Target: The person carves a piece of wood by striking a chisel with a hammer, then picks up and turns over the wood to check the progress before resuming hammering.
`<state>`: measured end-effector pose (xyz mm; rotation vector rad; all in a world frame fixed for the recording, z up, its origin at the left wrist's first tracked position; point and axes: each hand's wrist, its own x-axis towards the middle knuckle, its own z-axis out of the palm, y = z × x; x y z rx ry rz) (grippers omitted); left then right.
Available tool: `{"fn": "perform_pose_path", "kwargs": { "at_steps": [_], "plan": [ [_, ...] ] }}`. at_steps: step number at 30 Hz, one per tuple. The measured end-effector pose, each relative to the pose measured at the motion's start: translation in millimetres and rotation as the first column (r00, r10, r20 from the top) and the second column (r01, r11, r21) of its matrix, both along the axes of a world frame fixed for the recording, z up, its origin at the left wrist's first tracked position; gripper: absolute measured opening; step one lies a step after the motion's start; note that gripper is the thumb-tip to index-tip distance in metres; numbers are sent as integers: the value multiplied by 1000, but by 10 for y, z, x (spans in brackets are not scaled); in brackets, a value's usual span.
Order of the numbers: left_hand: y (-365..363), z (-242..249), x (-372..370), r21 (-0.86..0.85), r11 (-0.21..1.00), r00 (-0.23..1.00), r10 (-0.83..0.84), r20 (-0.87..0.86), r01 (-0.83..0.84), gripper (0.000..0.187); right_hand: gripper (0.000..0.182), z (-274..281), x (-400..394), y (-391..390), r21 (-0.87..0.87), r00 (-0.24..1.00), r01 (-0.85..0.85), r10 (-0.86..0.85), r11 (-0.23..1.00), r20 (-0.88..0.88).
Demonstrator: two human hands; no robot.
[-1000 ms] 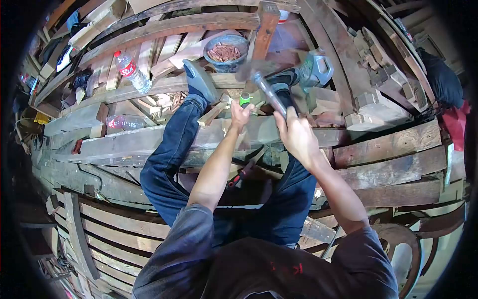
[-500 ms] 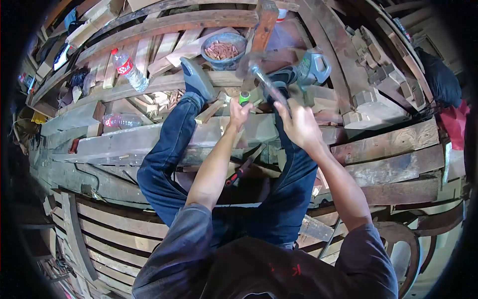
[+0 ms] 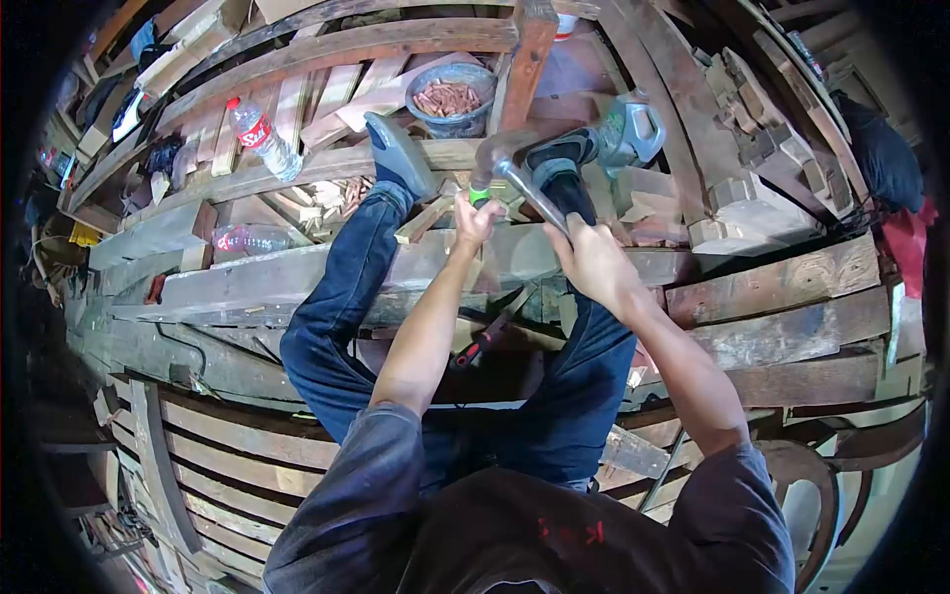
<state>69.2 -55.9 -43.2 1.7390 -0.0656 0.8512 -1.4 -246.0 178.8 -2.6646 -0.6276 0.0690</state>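
Note:
My left hand [image 3: 476, 220] is wrapped round the green handle of a chisel [image 3: 479, 196], held upright over the wooden beam [image 3: 396, 269]; the blade is mostly hidden. In my right hand [image 3: 599, 262] is the shaft of a hammer [image 3: 534, 190]. Its blurred head overlaps the top of the chisel handle in this view. A small cut piece of wood [image 3: 424, 220] lies by my left hand. Between my legs, below the beam, rests a tool with a red and black handle [image 3: 471, 349].
Beyond my feet stands a bucket [image 3: 450, 129] holding small wooden pegs. A water bottle [image 3: 265, 141] leans at left, with another bottle [image 3: 249, 239] lying nearer. Wood chips [image 3: 332, 203] collect beside my left foot. A plastic jug [image 3: 633, 134] and stacked offcuts [image 3: 757, 203] are at right.
The hammer has come down and left, its head now at the chisel handle's top. My left hand keeps its grip on the chisel. The whole view has shifted slightly.

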Motion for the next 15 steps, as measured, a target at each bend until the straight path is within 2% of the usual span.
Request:
{"fn": "perform_pose_path", "kwargs": {
  "at_steps": [1,3,4,6,7,8,9,10,11,12,15],
  "plan": [
    [6,-2,-13,-57,998,999,-30,-21,29,24,39,-16,18,-17,23,998,-47,48,999,-29],
    [22,46,36,-177,982,994,-72,-77,57,25,40,148,25,-22,73,996,-21,14,997,91],
    [0,33,-9,-242,968,987,-93,-134,59,24,40,315,-35,64,44,997,67,-69,997,43],
    [-66,122,-97,-417,907,970,-153,-191,61,21,40,116,-41,103,81,992,80,-87,994,87],
    [-77,72,-88,-393,918,970,-138,-198,50,21,40,62,-41,115,104,988,88,-100,991,115],
    [-67,28,-61,-367,929,973,-119,-199,39,21,40,74,-85,69,-16,995,83,-82,996,60],
    [-68,61,-39,-345,938,976,-97,-195,24,20,40,53,-85,3,-149,1000,-2,-1,989,-24],
    [-94,117,-80,-478,876,983,-141,-117,68,21,40,56,-71,-41,-112,999,1,-7,994,-51],
    [-47,86,-70,-275,959,994,-94,-58,74,21,40,69,-47,-59,-74,997,9,-14,997,-72],
    [46,98,19,-67,997,999,-43,29,45,21,40,157,19,-30,-49,999,32,-33,998,-17],
    [-110,-13,-26,-148,987,999,-55,1,54,24,39,167,-102,8,7,996,81,-81,997,38]
  ]
}}
